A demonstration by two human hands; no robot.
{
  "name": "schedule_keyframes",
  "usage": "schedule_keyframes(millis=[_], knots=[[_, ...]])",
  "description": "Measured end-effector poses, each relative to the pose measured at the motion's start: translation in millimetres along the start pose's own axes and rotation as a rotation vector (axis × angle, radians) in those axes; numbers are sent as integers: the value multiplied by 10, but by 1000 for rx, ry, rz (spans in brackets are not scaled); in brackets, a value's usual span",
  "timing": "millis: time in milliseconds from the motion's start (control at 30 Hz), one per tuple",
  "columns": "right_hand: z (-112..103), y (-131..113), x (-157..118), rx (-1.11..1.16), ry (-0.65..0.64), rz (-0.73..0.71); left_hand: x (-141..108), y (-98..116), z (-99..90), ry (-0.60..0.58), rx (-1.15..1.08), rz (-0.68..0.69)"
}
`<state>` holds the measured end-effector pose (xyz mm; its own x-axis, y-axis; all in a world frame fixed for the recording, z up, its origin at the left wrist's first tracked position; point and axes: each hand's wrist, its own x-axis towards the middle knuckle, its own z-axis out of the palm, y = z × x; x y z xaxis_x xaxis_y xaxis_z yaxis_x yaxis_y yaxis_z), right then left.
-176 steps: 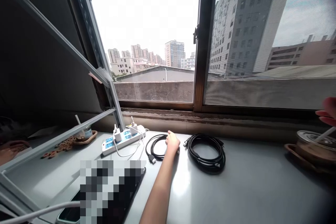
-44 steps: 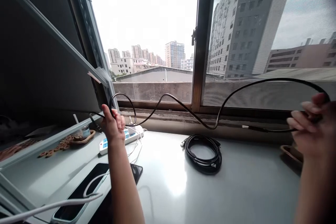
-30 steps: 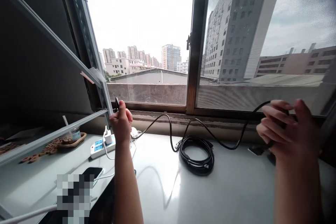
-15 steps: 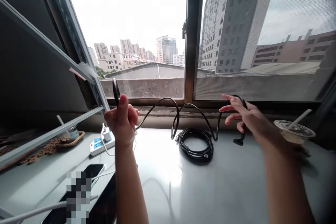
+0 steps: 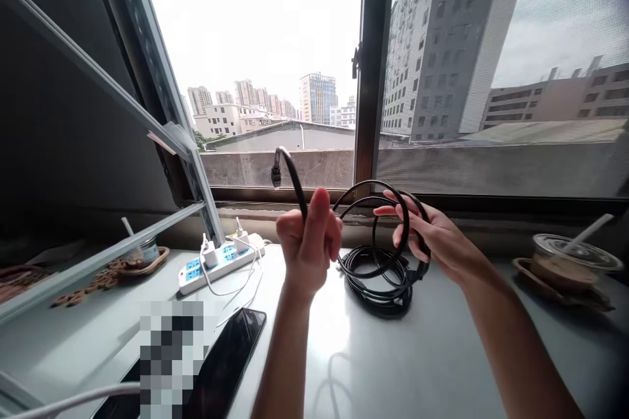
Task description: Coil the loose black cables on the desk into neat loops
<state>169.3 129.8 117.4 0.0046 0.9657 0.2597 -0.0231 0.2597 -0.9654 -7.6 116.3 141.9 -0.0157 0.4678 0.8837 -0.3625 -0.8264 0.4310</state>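
A black cable (image 5: pixel 293 177) runs between my two hands in the air. My left hand (image 5: pixel 309 232) is closed round it, thumb up, and a short end with a black connector (image 5: pixel 276 175) bends over above the fist. Over to the right, the fingers of my right hand (image 5: pixel 417 226) hold loose loops of the same cable, and its other end hangs below them. Under those loops lies a second black cable in a neat coil (image 5: pixel 376 306) on the white table (image 5: pixel 432 353). The hanging loops partly cover this coil.
On the left stand a white power strip (image 5: pixel 221 262) with chargers and dark phones (image 5: pixel 230 347) on the table. A metal shelf frame (image 5: pixel 181 111) rises beside them. A lidded cup with a straw (image 5: pixel 572 262) sits at the right. The window (image 5: pixel 369 111) is behind.
My hands have come closer together, the right moving left and the left moving right in view. The cable, stretched wide before, now hangs in gathered loops at my right hand.
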Motion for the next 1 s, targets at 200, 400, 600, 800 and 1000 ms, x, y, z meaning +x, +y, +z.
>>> schedule_keyframes(millis=[200,400,600,800,1000], knots=[[-91,-42,-48,-121,435,-337,44,-138,-146,-276,411,-554],[-32,-204,-274,-503,665,-451,82,-375,-177,-201,360,-939],[153,-184,-342,-456,485,-456,-24,-452,143,-266,-48,-915],[99,-189,-298,-228,630,-505,26,-364,121,16,-134,-840],[-206,-319,-372,-193,724,-506,142,-187,-28,444,-194,-583]])
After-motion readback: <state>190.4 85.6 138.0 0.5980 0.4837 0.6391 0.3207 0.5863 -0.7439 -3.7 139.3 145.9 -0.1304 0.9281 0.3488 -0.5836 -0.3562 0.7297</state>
